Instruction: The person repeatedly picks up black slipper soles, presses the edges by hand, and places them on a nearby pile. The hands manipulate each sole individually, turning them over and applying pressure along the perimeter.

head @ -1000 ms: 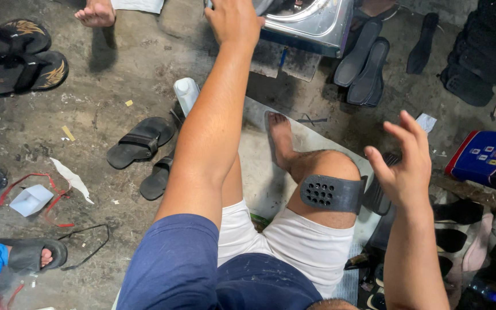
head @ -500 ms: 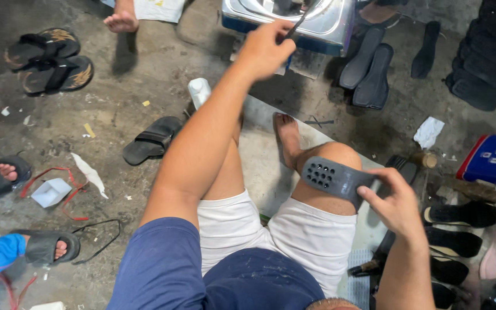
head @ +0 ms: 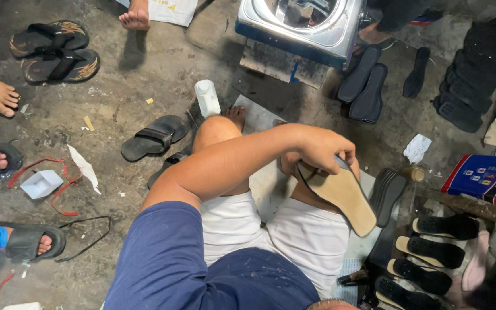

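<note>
— Where does the view look from?

— From the person's head, facing almost straight down. The blue shirt point(head: 202, 270) and white shorts point(head: 294, 241) fill the near edge, so the lap sits very close to the lens.

— And farther out?

— The concrete floor point(head: 139, 80) spreads to the left and far side. A metal box point(head: 302, 26) is cut off by the far edge, and black sandals point(head: 53, 49) lie at the far left. On the right, a row of soles point(head: 431, 252) runs off the near right corner.

— Is there a second view to compare?

— No, only this one camera, so nothing is shared between views.
</note>
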